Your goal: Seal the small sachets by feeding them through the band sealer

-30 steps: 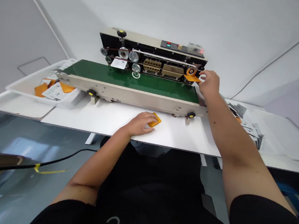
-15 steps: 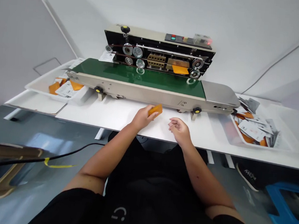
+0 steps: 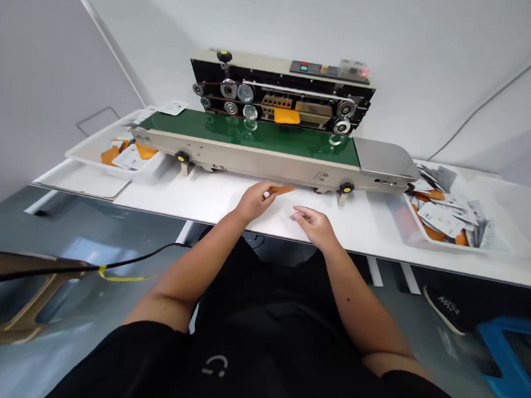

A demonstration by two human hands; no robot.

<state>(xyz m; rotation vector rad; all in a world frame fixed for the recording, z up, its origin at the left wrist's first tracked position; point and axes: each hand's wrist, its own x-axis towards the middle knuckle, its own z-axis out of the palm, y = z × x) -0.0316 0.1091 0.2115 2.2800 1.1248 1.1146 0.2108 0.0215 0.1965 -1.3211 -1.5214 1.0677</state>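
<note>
My left hand (image 3: 254, 202) is closed on an orange packet (image 3: 286, 189), held almost edge-on above the white table, in front of the machine. To its right, my right hand (image 3: 312, 223) has its fingers apart and holds nothing. Another orange packet (image 3: 287, 116) is caught in the sealing machine (image 3: 282, 77), over the green belt (image 3: 252, 138). A white packet (image 3: 173, 108) lies at the belt's far left end.
On the left, a clear bin (image 3: 83, 153) holds white and orange packets. A second bin (image 3: 413, 232) with several packets is on the right. A blue stool (image 3: 504, 371) and a dark shoe (image 3: 443, 308) show at lower right.
The packet in the machine has moved left, and the white packet has shifted onto the belt's left end. The packet in my left hand has tilted flatter. The view has shifted slightly.
</note>
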